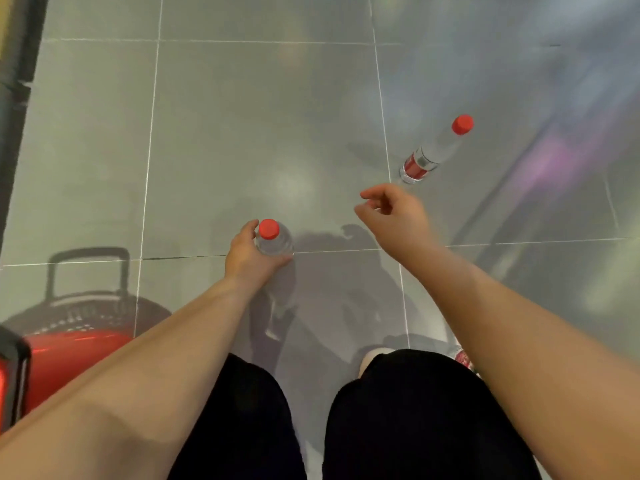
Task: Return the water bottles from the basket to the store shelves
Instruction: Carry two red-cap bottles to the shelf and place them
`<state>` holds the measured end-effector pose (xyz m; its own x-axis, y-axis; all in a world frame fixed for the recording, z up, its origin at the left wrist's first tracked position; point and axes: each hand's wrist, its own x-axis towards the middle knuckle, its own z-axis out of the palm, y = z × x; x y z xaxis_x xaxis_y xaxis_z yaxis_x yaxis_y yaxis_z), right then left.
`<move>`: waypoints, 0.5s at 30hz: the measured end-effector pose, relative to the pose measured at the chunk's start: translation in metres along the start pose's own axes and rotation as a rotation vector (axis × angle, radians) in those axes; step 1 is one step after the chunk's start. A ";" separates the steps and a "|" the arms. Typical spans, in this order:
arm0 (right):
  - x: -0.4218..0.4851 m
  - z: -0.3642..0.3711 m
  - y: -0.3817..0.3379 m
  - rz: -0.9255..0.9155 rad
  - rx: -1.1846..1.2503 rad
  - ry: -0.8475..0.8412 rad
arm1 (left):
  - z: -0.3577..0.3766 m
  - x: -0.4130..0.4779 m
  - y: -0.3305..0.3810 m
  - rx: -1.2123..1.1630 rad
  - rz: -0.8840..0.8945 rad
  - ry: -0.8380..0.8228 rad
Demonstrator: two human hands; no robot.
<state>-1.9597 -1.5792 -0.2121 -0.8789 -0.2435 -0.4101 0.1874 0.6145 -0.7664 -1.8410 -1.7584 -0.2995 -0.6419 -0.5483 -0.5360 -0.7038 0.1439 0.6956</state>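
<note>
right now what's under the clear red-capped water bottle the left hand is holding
Grey floor tile lies under the clear red-capped water bottle, with its dark reflection below. The left hand and the bottle's own body cover its base, so whether it touches the floor cannot be seen.

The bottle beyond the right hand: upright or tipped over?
Upright. The bottle stands alone on the floor, red cap uppermost.

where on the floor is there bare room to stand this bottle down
Bare grey tile floor spreads ahead of the left hand and its held bottle, left of the standing bottle. It is tighter by the red basket at lower left and around the right hand.
</note>
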 end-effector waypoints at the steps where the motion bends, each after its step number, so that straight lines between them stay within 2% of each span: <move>1: 0.005 0.003 0.009 0.000 0.009 0.006 | 0.008 0.007 -0.007 -0.013 0.019 0.011; 8: 0.007 0.017 0.044 0.026 0.030 0.013 | 0.028 0.028 -0.027 -0.060 0.036 0.088; 12: -0.006 0.004 0.047 0.047 0.053 0.042 | 0.030 0.016 -0.008 -0.045 0.107 -0.011; 15: -0.025 -0.024 0.051 0.068 0.039 0.118 | 0.047 -0.006 0.022 -0.081 0.148 -0.169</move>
<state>-1.9384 -1.5241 -0.2290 -0.9085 -0.1112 -0.4028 0.2632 0.5964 -0.7583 -1.8671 -1.7133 -0.3031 -0.7830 -0.3796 -0.4927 -0.5756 0.1421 0.8053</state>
